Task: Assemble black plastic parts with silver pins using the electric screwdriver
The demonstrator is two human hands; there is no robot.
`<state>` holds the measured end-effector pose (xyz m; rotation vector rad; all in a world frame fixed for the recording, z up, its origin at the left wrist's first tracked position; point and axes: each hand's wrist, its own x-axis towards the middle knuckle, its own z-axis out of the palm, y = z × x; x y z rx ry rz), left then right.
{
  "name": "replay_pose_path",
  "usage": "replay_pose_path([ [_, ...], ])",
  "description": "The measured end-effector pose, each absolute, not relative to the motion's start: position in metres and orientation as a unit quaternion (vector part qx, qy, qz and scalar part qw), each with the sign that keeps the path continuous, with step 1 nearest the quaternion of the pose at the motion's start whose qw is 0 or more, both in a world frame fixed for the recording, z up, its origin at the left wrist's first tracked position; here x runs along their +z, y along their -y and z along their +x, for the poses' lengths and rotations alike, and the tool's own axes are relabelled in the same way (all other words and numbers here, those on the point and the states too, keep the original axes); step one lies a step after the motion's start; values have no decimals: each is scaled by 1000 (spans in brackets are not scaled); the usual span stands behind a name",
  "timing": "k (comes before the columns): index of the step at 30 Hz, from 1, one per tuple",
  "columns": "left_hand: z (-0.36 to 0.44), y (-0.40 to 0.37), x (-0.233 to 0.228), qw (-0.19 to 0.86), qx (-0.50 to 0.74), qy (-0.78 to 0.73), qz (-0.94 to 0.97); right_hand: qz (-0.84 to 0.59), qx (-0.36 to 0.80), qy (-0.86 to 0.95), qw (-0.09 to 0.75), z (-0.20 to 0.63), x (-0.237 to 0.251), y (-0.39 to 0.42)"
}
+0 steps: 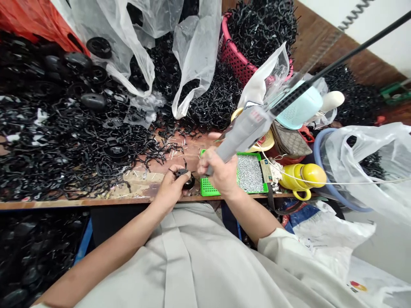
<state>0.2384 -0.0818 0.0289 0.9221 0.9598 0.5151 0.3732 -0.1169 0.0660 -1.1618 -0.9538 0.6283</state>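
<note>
A: Left hand?
B: Fingers pinched around a small black part, held at the bench front edge.
A: Right hand?
B: Clenched on a grey power screwdriver, tip down beside the part; body slants toward 2 o'clock.
A: Surroundings?
B: Green tray of screws just beyond the right hand, at 3 o'clock of the part. Yellow mug further along. Black plastic pieces heaped at 10 o'clock.

Tray right of part

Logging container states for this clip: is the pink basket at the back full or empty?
Full. The pink basket is heaped above its rim with tangled black plastic pieces.
</note>
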Motion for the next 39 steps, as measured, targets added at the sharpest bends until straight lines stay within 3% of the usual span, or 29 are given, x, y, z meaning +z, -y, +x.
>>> replay_pose_path([
  [6, 252, 88, 44, 810, 247, -387, 364, -560, 181, 324, 741, 440, 61, 94],
  [26, 254, 93, 30, 782, 185, -442, 399, -579, 178, 355, 713, 437, 30, 83],
  [34, 254, 95, 30, 782, 190, -446, 391, -561, 133, 353, 737, 423, 63, 96],
  [39, 255, 96, 30, 778, 196, -443, 400, -533, 212, 338, 747, 393, 84, 112],
])
